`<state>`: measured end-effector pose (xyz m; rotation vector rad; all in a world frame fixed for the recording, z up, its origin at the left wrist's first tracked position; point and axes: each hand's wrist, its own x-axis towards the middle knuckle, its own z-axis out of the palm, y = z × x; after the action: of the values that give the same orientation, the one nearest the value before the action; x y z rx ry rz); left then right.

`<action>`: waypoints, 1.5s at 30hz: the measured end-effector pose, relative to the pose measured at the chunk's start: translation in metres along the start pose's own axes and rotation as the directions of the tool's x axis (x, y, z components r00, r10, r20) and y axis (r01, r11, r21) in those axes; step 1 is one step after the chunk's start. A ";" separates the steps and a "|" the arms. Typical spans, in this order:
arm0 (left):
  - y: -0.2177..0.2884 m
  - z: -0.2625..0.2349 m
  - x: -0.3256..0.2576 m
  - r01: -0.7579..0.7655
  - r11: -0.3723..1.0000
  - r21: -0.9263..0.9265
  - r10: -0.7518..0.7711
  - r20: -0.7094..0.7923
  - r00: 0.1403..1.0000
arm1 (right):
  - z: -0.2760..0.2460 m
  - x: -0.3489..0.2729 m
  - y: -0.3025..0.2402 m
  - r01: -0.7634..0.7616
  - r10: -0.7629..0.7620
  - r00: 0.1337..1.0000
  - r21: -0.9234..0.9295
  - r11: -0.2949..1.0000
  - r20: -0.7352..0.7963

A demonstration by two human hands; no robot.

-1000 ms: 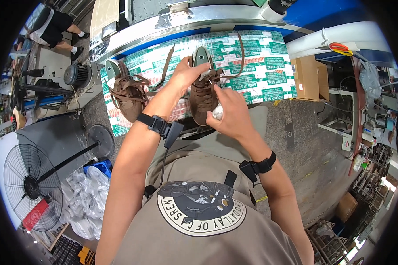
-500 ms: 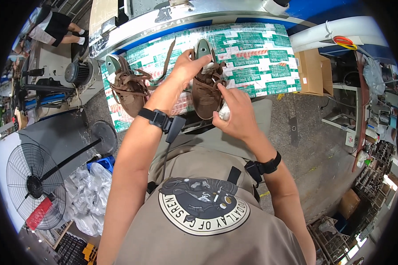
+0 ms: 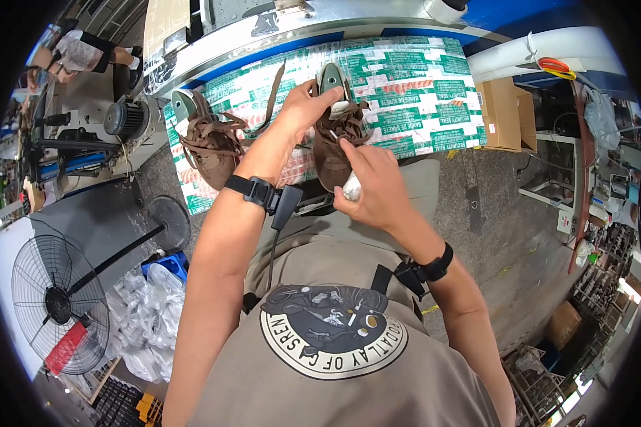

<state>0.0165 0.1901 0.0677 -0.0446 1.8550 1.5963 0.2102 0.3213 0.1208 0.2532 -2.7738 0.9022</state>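
A brown lace-up shoe lies on a surface wrapped in green and white printed tape, toe toward me. My left hand is closed on its collar near the heel, thumb over the opening at the grey-green insole. My right hand is at the shoe's right side, index fingertip against the lower laces. A white wad, its material unclear, is tucked between the thumb and fingers of that hand. To the left lies a matching brown shoe with loose, tangled laces. One long lace stretches across the tape between them.
A metal machine edge runs along the far side of the taped surface. An open cardboard box stands at right. At left are a motor, a standing fan and clear plastic bags. Another person is at far left.
My right index finger and the white wad have shifted slightly left, closer against the shoe. The left hand keeps its hold on the collar. The person at far left has moved.
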 end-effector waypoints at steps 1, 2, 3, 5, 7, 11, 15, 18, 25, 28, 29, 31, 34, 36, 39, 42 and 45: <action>0.009 0.000 -0.008 0.036 0.999 -0.028 -0.035 0.033 0.999 | 0.005 0.002 0.001 0.009 -0.009 1.000 -0.010 1.000 0.012; 0.015 0.001 -0.013 0.073 0.996 -0.055 -0.070 0.067 0.995 | 0.008 0.003 0.003 0.018 -0.018 1.000 -0.019 1.000 0.024; 0.014 0.000 -0.013 0.074 0.996 -0.054 -0.071 0.069 0.995 | 0.011 0.003 0.004 0.016 -0.015 1.000 -0.018 1.000 0.022; 0.014 -0.005 -0.013 0.086 0.995 -0.042 -0.081 0.097 0.992 | 0.015 0.005 0.005 0.025 -0.024 0.999 -0.057 0.998 0.029; 0.015 -0.005 -0.015 0.080 0.996 -0.036 -0.077 0.079 0.994 | 0.017 0.006 0.003 0.017 -0.015 0.999 -0.060 0.998 0.036; 0.018 -0.002 -0.020 0.055 0.998 -0.021 -0.054 0.025 0.998 | 0.018 0.013 0.000 0.018 -0.017 1.000 -0.089 0.996 0.018; 0.022 -0.001 -0.021 0.077 0.996 -0.049 -0.074 0.064 0.995 | 0.012 0.007 0.000 0.015 -0.010 0.999 -0.103 0.995 0.052; 0.022 0.004 -0.021 0.046 0.998 -0.032 -0.046 0.005 0.999 | 0.001 0.002 -0.002 0.006 -0.002 0.996 -0.047 0.999 0.085; 0.021 0.008 -0.019 0.069 0.986 -0.149 -0.062 0.054 0.997 | 0.005 0.001 -0.033 -0.017 0.007 0.993 0.086 0.996 0.118; 0.002 0.006 -0.011 -0.077 0.997 -0.003 0.077 -0.016 0.997 | -0.013 -0.025 -0.022 -0.041 0.005 0.977 0.167 0.985 0.212; 0.000 0.004 -0.012 -0.078 0.997 0.020 0.078 -0.016 0.997 | -0.021 -0.035 -0.014 -0.063 0.028 0.981 0.180 0.982 0.190; -0.004 -0.002 -0.015 -0.086 0.996 0.031 0.087 -0.017 0.996 | -0.038 -0.047 0.010 -0.079 0.047 0.984 0.182 0.980 0.173; -0.029 -0.020 -0.028 0.005 0.968 0.249 -0.010 0.018 1.000 | -0.044 -0.049 0.037 -0.161 0.153 0.986 0.137 0.977 0.072; -0.059 -0.023 -0.058 -0.271 0.883 0.383 0.267 0.063 0.961 | -0.037 -0.035 0.046 -0.201 0.203 0.979 0.081 0.976 -0.018; -0.067 -0.016 -0.092 -0.266 0.846 0.463 0.244 0.108 0.964 | -0.040 -0.020 0.053 -0.507 0.421 0.843 0.756 0.413 0.335; -0.091 -0.016 -0.105 -0.412 0.870 0.272 0.374 0.181 0.910 | -0.035 0.005 0.055 -0.395 0.397 0.911 0.508 0.766 0.109; -0.070 -0.027 -0.132 -0.278 0.866 0.417 0.239 0.144 0.960 | -0.024 0.033 0.073 -0.356 0.349 0.930 -0.049 0.933 -0.114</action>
<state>0.1363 0.0976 0.0741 0.4860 2.1738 1.2857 0.1651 0.3905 0.1069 -0.3084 -2.7924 0.8621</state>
